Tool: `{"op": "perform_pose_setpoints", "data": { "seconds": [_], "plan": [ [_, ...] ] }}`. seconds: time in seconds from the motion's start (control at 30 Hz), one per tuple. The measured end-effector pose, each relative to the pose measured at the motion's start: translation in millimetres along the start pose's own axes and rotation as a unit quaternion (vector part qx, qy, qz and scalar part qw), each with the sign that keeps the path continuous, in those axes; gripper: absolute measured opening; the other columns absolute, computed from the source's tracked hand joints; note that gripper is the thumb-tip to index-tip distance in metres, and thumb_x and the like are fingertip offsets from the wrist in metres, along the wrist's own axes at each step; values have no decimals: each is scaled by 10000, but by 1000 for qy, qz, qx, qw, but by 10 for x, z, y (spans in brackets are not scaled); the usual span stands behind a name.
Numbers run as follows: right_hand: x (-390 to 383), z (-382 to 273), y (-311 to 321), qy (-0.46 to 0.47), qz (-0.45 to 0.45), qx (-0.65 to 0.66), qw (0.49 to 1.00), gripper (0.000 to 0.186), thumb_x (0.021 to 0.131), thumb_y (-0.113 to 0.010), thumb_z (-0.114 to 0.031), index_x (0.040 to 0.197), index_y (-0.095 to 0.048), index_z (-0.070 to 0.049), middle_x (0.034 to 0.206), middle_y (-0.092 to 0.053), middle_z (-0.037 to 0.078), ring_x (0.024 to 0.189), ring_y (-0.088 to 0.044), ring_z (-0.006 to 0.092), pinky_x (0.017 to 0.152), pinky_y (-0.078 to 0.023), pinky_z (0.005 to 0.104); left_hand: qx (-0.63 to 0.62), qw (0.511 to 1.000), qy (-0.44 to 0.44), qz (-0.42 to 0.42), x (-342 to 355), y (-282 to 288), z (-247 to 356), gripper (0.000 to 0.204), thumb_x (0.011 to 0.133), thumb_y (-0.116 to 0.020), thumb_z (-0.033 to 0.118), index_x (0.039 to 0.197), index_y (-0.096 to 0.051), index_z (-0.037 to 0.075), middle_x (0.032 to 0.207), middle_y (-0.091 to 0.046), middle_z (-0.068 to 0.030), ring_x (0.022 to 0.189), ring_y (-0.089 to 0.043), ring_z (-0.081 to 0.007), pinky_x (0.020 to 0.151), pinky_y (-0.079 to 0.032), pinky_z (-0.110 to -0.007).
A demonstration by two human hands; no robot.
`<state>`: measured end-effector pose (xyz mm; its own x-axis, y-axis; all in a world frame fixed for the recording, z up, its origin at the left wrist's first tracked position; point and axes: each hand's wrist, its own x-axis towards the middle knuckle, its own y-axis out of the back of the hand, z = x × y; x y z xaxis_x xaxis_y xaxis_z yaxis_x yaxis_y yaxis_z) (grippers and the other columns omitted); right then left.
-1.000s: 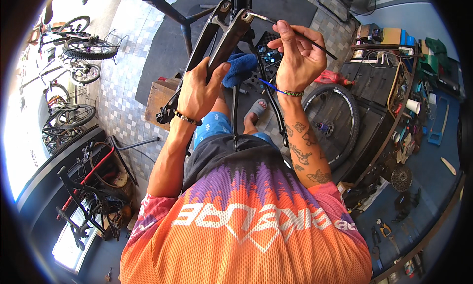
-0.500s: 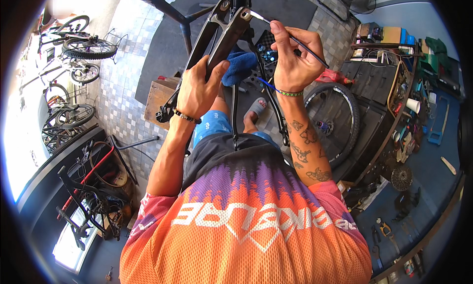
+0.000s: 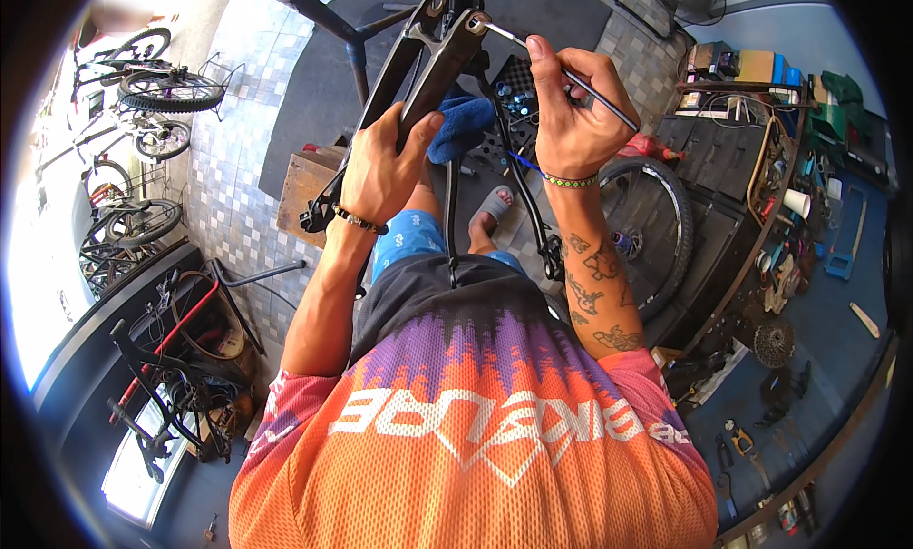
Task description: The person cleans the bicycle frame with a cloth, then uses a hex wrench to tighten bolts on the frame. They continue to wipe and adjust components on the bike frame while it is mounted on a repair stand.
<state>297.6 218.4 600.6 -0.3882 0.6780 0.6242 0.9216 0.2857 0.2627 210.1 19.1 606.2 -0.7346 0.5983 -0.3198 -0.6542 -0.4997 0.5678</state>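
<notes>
My left hand [image 3: 385, 168] is wrapped round a black forked bicycle frame part [image 3: 442, 73], whose two upper ends have round holes. My right hand [image 3: 580, 111] grips a thin brush [image 3: 604, 102] with a dark handle, its pale tip at the hole in the right-hand end [image 3: 478, 23]. A blue cloth [image 3: 456, 130] is just below and behind the frame part, and a thinner black frame tube [image 3: 523, 178] runs downward behind my right hand.
Bicycles [image 3: 143, 216] line the left. A wooden box [image 3: 304, 197] stands on the tiled floor [image 3: 228, 168] by a dark mat [image 3: 295, 130]. A loose wheel [image 3: 673, 245], a dark cabinet [image 3: 723, 187] and a blue bench [image 3: 827, 387] crowded with tools are on the right.
My right hand has shifted slightly, and the brush tip moves at the hole. My left hand keeps its grip in nearly the same place.
</notes>
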Motion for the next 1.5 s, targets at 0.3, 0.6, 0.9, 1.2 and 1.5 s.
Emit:
{"op": "perform_pose_setpoints", "data": {
  "seconds": [0.3,0.6,0.9,1.2,1.5],
  "plan": [
    [18,22,30,47,12,-2,999,219,841,-904,-196,809,-710,-101,698,-678,-16,559,-582,141,566,-387,312,-5,1000,5,-2,7,-27,19,572,1036,-600,545,1020,-645,-26,679,-598,-89,637,-603,-163,609,-485,-355],
    [-6,-69,60,31,-10,-29,999,194,848,-900,-135,854,-718,-68,730,-669,37,610,-577,220,601,-431,381,-67,995,-52,59,-22,-131,-128,420,1004,-691,408,961,-659,-9,763,-685,-261,685,-692,-413,635,-511,-484],
    [-57,-145,94,-107,-41,-17,993,156,924,-831,-162,844,-752,-53,729,-714,35,639,-603,181,598,-459,366,10,999,-29,13,-74,-4,10,462,1028,-649,440,972,-638,-19,737,-644,-262,709,-653,-466,647,-482,-512],
    [-7,-129,149,-86,-29,26,996,181,912,-845,-172,840,-720,-62,705,-686,18,603,-578,163,600,-441,341,-3,999,-27,36,-11,-16,35,391,1028,-655,351,1010,-647,-40,697,-617,-215,637,-628,-301,628,-476,-447],
    [13,-197,163,-34,-26,-15,999,186,901,-850,-182,832,-702,-92,690,-663,-4,551,-556,151,579,-404,327,3,1000,-10,-1,6,-14,59,506,1035,-620,473,993,-629,-31,646,-592,-111,596,-603,-197,589,-478,-377]
  ]
}}
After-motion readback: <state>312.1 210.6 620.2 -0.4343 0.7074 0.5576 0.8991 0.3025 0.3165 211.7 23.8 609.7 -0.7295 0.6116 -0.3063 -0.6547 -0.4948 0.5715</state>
